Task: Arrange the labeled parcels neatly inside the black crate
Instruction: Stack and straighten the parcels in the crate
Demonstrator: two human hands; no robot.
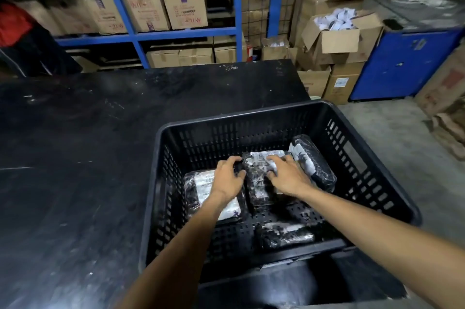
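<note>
Bare-skinned, both hands reach down into the black crate (372,165) and grasp the middle parcel (259,183), a black plastic-wrapped packet with a white label. The left hand (227,179) curls its fingers over the packet's left edge, and the right hand (289,175) presses on its upper right corner with fingers spread.

Under the left wrist lies a second labeled parcel (203,193), just beside the held one on the crate floor. On the other side, a third parcel (314,160) leans tilted toward the crate's right wall, near the right hand. A fourth parcel (284,234) lies closer to the person, by the near wall, apart from the other three.

The crate has perforated walls and floor, and it sits at the right end of a scuffed black table (88,157). Beyond the table stand blue metal shelves (176,34) loaded with cardboard boxes (166,9), and more open cartons are stacked on the concrete floor (392,137) to the right.
</note>
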